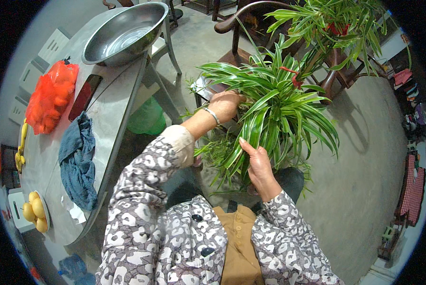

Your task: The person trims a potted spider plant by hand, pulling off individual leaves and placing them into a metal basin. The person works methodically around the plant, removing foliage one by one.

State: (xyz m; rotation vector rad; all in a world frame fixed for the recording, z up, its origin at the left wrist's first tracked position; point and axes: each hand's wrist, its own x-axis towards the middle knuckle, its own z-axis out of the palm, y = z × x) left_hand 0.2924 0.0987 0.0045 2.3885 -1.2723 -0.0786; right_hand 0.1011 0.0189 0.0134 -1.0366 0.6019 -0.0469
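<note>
A spider plant point(270, 96) with long green and white striped leaves stands before me, a red tie point(296, 81) around its stalks. My left hand point(227, 105), with a silver bangle point(212, 115) on the wrist, reaches into the leaves on the plant's left side; its fingertips are hidden there. My right hand point(261, 165) is at the lower front leaves, its thumb raised along a striped leaf and its other fingers partly hidden. Smaller plantlets point(216, 151) hang below, over my knees. More leafy growth point(326, 25) with a red tie rises at the upper right.
On the grey table point(109, 139) at left lie a metal basin point(127, 35), a red plastic bag point(52, 96), a dark red flat object point(85, 97), a blue cloth point(78, 164), bananas point(20, 153) and a bowl of yellow fruit point(36, 210). Wooden chairs point(234, 57) stand behind the plant.
</note>
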